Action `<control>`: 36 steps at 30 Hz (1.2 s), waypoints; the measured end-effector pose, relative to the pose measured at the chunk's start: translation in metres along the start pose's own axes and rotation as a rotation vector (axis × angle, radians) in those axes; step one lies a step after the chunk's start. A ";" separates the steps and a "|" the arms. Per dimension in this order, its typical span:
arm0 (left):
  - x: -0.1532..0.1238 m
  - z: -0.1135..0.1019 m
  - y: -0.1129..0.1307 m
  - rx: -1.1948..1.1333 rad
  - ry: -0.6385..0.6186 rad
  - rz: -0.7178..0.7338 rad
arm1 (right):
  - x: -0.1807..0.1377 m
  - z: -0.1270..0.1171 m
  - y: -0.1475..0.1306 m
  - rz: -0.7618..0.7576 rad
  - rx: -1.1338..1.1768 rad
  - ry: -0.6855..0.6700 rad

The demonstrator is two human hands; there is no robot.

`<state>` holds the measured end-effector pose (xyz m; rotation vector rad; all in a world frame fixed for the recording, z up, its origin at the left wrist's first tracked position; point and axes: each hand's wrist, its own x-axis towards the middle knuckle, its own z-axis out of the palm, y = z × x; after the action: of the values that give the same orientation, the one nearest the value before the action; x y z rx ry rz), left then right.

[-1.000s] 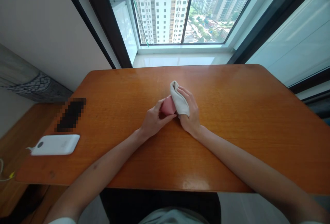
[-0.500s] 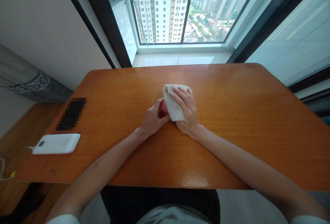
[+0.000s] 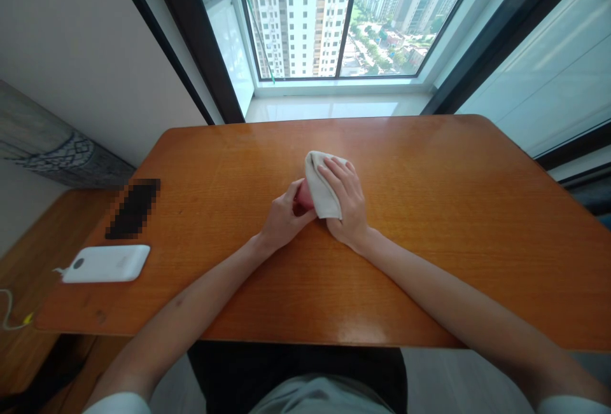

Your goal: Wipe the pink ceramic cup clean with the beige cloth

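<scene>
Near the middle of the table (image 3: 453, 210), the right hand (image 3: 351, 207) spreads its fingers slightly and the left hand (image 3: 282, 215) pinches. The right holds the cloth (image 3: 321, 193), partly covering the pink block (image 3: 304, 196) between left thumb and fingers.

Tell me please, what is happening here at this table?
The person's left hand holds a small pink object above the wooden table. The right hand holds a folded whitish cloth against it, hiding its right side, so I cannot tell exactly what it is. A flat white device with a cable lies on the table's left side.
</scene>
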<state>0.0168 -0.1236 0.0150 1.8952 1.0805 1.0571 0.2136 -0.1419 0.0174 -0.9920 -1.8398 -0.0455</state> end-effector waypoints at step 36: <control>0.000 0.002 0.000 0.036 0.015 0.030 | 0.003 0.000 0.000 0.120 0.079 0.088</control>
<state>0.0184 -0.1239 0.0138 1.9400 1.0900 1.0771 0.2128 -0.1404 0.0197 -1.0266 -1.6861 0.0553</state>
